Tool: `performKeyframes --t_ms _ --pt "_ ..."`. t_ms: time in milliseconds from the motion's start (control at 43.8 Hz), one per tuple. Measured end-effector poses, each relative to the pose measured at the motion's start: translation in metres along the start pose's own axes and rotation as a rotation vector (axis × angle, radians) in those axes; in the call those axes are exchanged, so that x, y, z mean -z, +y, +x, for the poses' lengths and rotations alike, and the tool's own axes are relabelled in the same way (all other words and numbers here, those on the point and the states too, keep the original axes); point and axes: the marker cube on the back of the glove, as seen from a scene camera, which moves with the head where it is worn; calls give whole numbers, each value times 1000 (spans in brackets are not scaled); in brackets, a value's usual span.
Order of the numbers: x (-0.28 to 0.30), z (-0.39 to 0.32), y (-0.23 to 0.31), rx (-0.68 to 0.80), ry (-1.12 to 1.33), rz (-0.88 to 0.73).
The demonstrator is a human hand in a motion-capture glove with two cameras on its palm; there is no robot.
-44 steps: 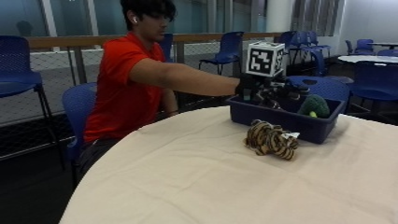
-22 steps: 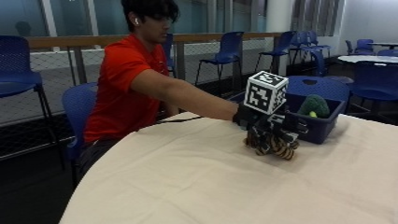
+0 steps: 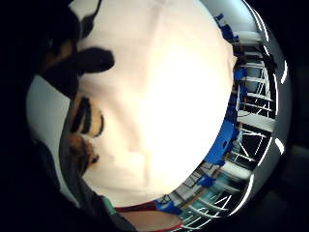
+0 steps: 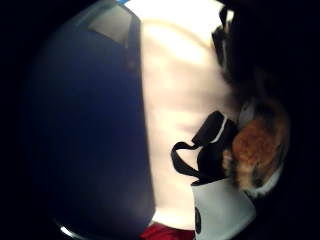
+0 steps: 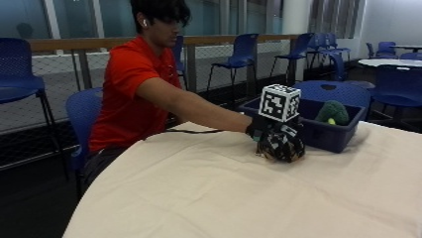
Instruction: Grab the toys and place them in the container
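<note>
A plush toy (image 5: 282,147) with brown and black stripes lies on the white tablecloth just in front of the blue container (image 5: 330,135). My gloved right hand (image 5: 265,130) rests on top of the toy with its fingers curled down over it. The toy's striped fur (image 3: 85,121) sits close against the palm, and its orange fur (image 4: 256,146) shows in the thumb side view too, next to the container's blue wall (image 4: 90,130). A green toy (image 5: 332,113) sits inside the container.
The round table (image 5: 217,198) with its white cloth stretches wide in front of the toy. Blue chairs (image 5: 238,54) and a railing stand behind. The person in a red shirt sits at the table's far left edge.
My hand has come away from over the container, dropped to the striped toy in front of it and closed its fingers over the toy. The toy has stayed on the cloth.
</note>
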Motion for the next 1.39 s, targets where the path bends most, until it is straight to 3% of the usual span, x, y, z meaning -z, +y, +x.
performKeyframes --t_ms 229,457,731,937,1006,1211,1394 --pt "28 25 10 -48 -30 2" --pt "97 43 25 -51 -69 85" --pt "187 -32 44 89 -62 192" --pt "229 -125 64 292 -59 260" --pt "237 -148 72 413 -85 272" --pt "228 -183 70 329 -172 239" --pt "188 -159 69 358 2 104"
